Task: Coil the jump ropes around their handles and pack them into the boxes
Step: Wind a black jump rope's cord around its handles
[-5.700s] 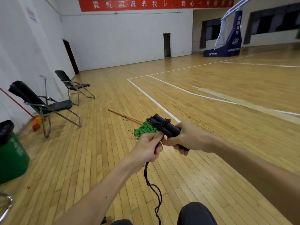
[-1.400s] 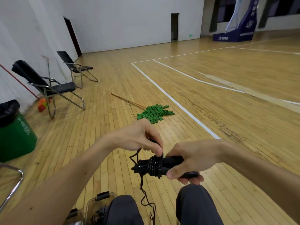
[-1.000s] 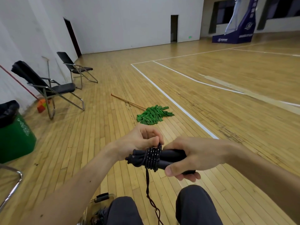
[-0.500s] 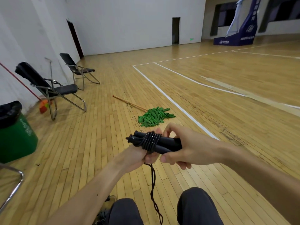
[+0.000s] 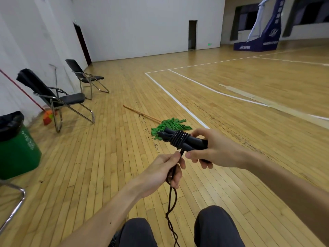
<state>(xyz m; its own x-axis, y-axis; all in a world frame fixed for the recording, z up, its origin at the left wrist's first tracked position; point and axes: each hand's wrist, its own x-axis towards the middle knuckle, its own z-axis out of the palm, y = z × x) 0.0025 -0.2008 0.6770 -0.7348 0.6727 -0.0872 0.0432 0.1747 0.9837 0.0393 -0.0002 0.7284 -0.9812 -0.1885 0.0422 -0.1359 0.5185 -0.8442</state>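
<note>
I am gripping the two black handles (image 5: 195,142) side by side in my right hand (image 5: 219,151). My fingers are curling round their near ends while the far ends are pointing away to the left, out over the wooden floor (image 5: 106,157). Several turns of the black jump rope (image 5: 179,139) are sitting tight around the handles, just beyond my right thumb. My left hand (image 5: 164,169) is hanging just below that coil, pinching the free length of rope between thumb and curled fingers. The cord is running through the fist and dangling in a loose twist between my knees (image 5: 213,227). Beyond my hands a green mop (image 5: 171,124) is lying on the floor, its wooden stick pointing away to the left. Two black folding chairs (image 5: 71,98) are standing by the white wall on the left, and a green bin (image 5: 16,150) with a black liner is sitting nearer me at the left edge.
</note>
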